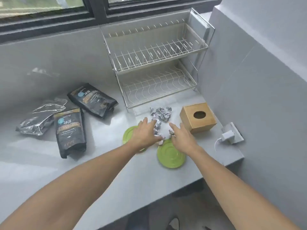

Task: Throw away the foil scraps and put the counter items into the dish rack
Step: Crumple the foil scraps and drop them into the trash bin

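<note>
I see both hands spread, palms down, holding nothing: left hand and right hand flank the foil scraps, likely to rake them together. Scraps sit just before the empty dish rack; green plates nearer me.

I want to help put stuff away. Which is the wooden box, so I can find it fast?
Find the wire dish rack under the window. Just in front of its right end, on the grey counter, sits the wooden box, beside the crumpled foil scraps. It is the only light brown cube there, with an oval hole in its top.
</note>
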